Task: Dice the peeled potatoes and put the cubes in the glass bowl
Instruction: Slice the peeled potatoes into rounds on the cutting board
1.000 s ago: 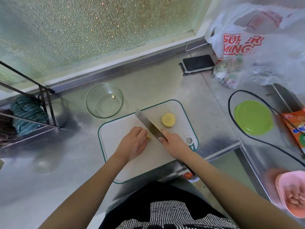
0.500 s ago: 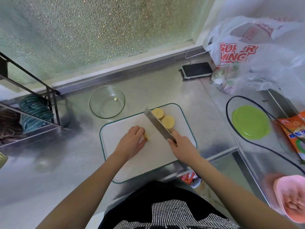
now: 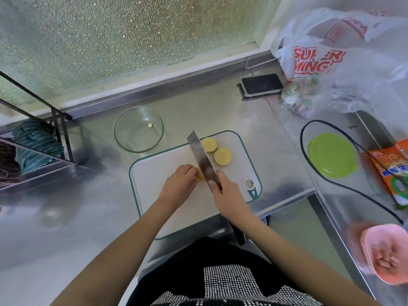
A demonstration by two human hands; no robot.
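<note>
A white cutting board (image 3: 159, 171) with a green rim lies on the steel counter. My left hand (image 3: 180, 184) holds a yellow potato piece (image 3: 200, 174) down on it, mostly hidden by my fingers. My right hand (image 3: 227, 193) grips a knife (image 3: 202, 159) whose blade stands on edge against that piece. Two round potato slices (image 3: 222, 156) lie flat on the board just right of the blade. The glass bowl (image 3: 138, 129) stands behind the board to the left, with one small potato cube (image 3: 150, 125) inside.
A phone (image 3: 262, 83) lies at the back. A printed plastic bag (image 3: 331, 60) fills the right rear. A green lid (image 3: 332, 154), a black cable (image 3: 313, 182), an orange packet (image 3: 395, 166) and a pink dish (image 3: 388, 252) are on the right. A wire rack with cloth (image 3: 37, 140) stands left.
A second potato slice has appeared beside the first one, right of the blade. The knife has shifted back onto the piece under my left hand. The view has moved a little.
</note>
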